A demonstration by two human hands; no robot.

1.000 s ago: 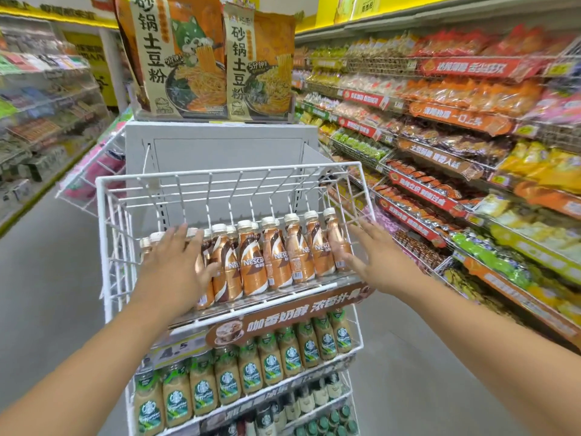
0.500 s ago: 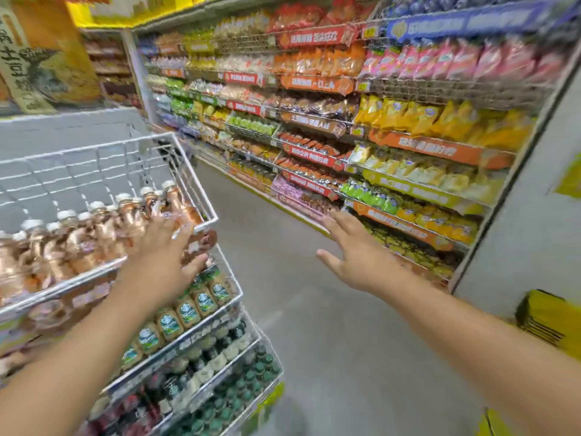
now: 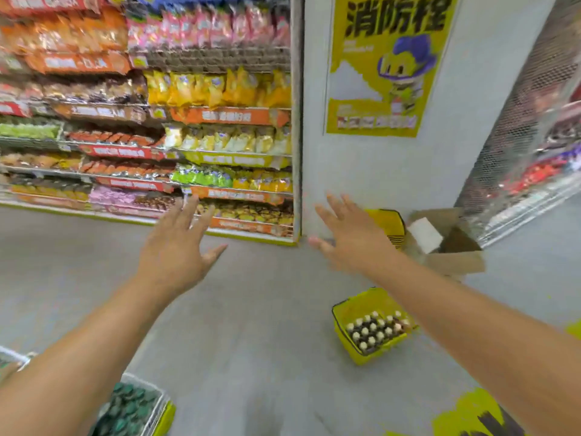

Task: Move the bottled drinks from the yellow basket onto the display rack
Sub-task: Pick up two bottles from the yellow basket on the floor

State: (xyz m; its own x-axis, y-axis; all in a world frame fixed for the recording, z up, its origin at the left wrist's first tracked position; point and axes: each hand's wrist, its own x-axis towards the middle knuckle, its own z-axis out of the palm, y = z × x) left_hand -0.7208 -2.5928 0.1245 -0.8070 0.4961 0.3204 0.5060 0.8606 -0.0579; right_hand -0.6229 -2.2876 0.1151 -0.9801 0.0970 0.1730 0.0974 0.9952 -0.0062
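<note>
hands: left hand [image 3: 176,247] and right hand [image 3: 349,237] spread wide, empty | change: view has swung off display rack [image 3: 135,404] | now: yellow basket [image 3: 352,309] of bottled drinks [image 3: 374,333] ahead on floor | next: likely fetch more

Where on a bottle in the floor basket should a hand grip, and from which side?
Grip a bottle by its cap and neck, coming from above: they stand upright, packed close in the yellow basket, so probably only the tops are free. Both hands are empty.

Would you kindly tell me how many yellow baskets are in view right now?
2: one yellow basket holding bottled drinks sits on the floor under the right forearm; a second stands against the wall beyond the right hand. Others may be hidden.
</note>
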